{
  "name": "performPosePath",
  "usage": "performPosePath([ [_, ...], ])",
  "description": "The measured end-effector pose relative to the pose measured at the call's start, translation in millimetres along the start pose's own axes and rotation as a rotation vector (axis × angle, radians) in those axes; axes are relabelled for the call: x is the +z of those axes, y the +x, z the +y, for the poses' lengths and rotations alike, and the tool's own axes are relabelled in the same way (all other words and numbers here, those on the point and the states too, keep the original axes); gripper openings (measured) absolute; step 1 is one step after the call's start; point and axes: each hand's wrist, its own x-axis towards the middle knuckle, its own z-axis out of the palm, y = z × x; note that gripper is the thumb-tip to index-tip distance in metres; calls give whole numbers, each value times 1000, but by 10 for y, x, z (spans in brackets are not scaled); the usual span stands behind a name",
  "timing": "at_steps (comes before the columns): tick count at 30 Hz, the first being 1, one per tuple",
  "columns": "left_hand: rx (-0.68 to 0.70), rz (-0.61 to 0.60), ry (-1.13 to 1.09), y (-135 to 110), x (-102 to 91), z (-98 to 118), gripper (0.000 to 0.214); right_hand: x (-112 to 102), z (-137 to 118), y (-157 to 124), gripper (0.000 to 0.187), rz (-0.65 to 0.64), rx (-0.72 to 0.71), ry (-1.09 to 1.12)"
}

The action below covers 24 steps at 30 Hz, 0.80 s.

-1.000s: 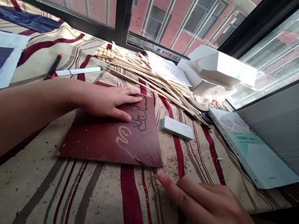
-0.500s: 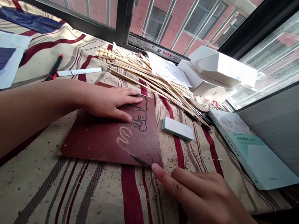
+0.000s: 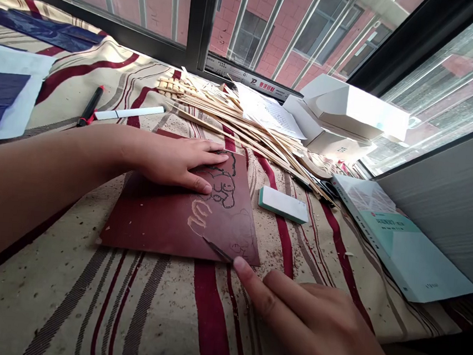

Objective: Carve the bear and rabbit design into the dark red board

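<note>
The left hand (image 3: 175, 163) lies flat and spread, pressing on the upper edge of a dark red linoleum block (image 3: 152, 225), which sits near the counter's front edge, about midway along it. The right hand (image 3: 314, 324) comes in from the lower right, its index finger extended and pinching the shaft of a small carving gouge (image 3: 218, 249); the thumb's part in the grip is hidden. The gouge's tip rests on the faint outline in the block's lower right area, beside pale cut lines (image 3: 198, 217), while a black-outlined figure (image 3: 222, 187) lies just past the left fingertips. On the striped cloth (image 3: 40, 304) covering the counter lie one bundle of thin wooden strips (image 3: 241, 125), one white-and-green block (image 3: 284, 204), one teal book (image 3: 405, 249), two white boxes (image 3: 351, 113), two pens (image 3: 90, 105), and two dark blue sheets (image 3: 1, 104)
</note>
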Motion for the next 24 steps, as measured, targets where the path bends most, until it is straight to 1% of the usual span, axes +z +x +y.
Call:
performPosePath([
  [3,-1,0,4,-1,2,-7,99,12,-19,17,48,15,-13,-16],
  [8,14,7,1,-4,4,-21,99,38,-69,3,46,27,-31,-45],
  [16,29,22,11,4,26,-30,98,43,-155,35,48,29,-16,-75],
  [20,14,14,22,0,18,-18,98,76,-192,50,45,53,-13,-99],
  [24,21,13,13,-6,7,-9,97,89,-224,27,48,17,29,-86],
])
